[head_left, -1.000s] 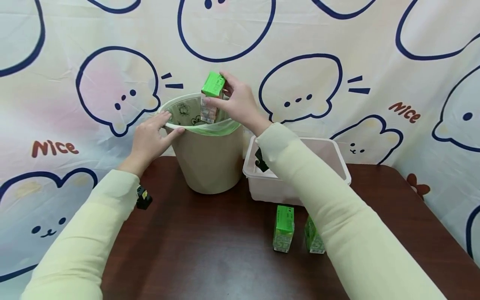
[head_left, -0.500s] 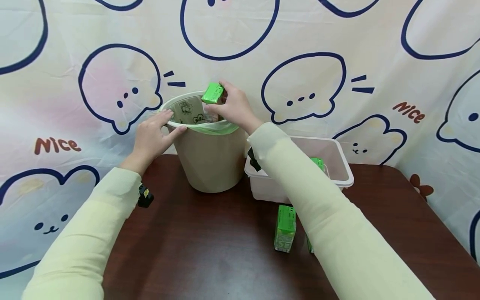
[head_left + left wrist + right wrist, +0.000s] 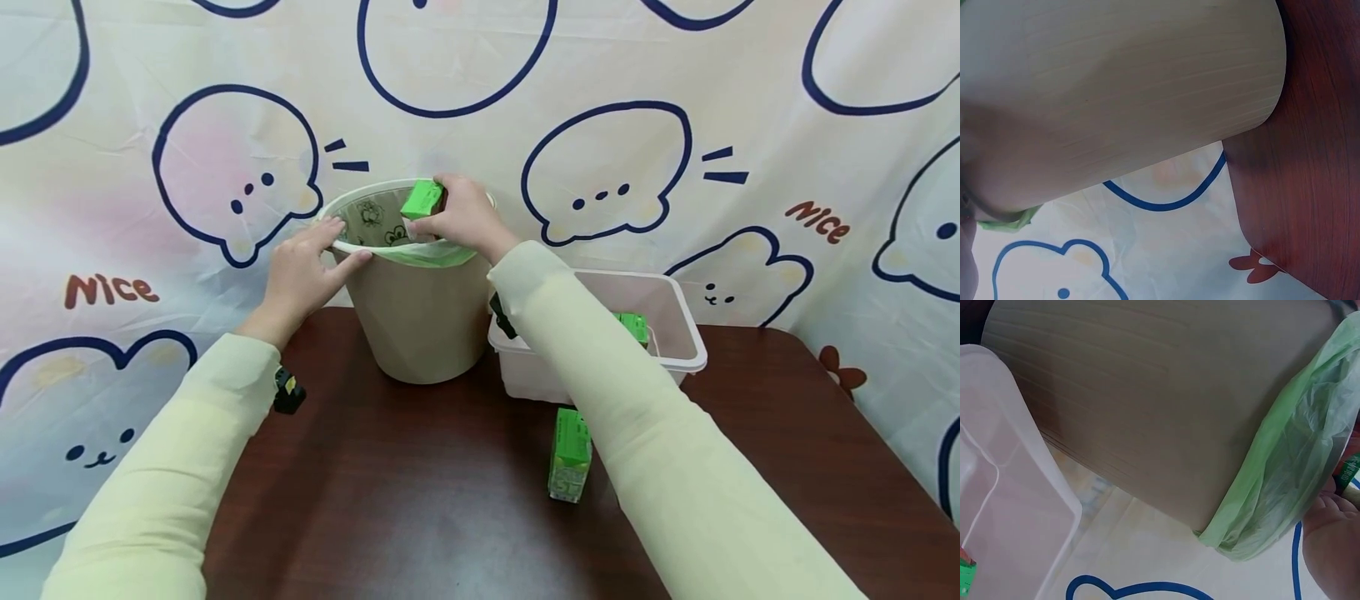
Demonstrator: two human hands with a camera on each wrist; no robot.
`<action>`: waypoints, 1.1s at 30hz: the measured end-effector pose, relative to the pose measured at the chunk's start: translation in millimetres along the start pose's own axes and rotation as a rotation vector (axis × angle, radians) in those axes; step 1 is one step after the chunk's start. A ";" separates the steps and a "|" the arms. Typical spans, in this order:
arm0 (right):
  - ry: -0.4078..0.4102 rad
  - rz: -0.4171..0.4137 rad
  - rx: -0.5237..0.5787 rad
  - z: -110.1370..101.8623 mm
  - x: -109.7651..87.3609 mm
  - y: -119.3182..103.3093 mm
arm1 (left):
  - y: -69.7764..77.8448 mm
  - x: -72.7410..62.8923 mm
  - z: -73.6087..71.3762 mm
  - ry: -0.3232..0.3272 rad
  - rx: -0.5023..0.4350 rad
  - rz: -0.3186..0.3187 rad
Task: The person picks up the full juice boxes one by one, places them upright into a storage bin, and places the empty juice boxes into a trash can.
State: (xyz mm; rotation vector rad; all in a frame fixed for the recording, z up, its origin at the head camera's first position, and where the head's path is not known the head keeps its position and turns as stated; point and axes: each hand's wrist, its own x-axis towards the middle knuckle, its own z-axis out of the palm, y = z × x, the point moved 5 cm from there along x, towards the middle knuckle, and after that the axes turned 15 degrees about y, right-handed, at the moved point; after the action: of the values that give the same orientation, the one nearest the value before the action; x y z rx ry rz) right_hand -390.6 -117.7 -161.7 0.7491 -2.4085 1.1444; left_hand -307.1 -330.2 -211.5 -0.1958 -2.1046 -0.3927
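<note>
right hand (image 3: 467, 215) pinches green-topped rectangular cardboard carton (image 3: 422, 198), partly inside round beige plastic bin (image 3: 420, 321); left hand (image 3: 302, 271), spread, rests on white rim (image 3: 366, 189). from here, seems best lowered steadily, clear of pale-green plastic liner (image 3: 431, 257).

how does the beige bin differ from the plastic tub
The beige bin is round, the pale tub rectangular. The bin is taller than the tub. A green bag hangs over the bin's rim; the tub's visible rim is bare. Both are open-topped and stand on the table.
</note>
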 end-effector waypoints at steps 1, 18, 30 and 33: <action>-0.004 0.001 -0.005 0.2 -0.2 0.2 | -0.1 -0.2 0.0 -0.001 0.001 -0.002; -0.044 0.037 0.046 -17.6 -4.9 7.3 | 1.5 -0.7 0.1 0.021 -0.025 0.012; -0.024 -0.059 0.063 -72.9 -43.5 27.7 | 1.3 -2.4 -4.7 0.004 -0.018 0.005; 0.010 -0.087 0.093 -84.6 -54.7 32.5 | -0.8 -3.1 -7.2 -0.005 -0.013 0.000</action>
State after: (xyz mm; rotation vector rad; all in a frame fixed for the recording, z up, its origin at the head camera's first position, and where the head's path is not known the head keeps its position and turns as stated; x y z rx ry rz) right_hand -358.5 -16.9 -159.3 0.8665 -2.3039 1.2288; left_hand -300.0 -333.4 -210.8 -0.2045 -2.1071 -0.4062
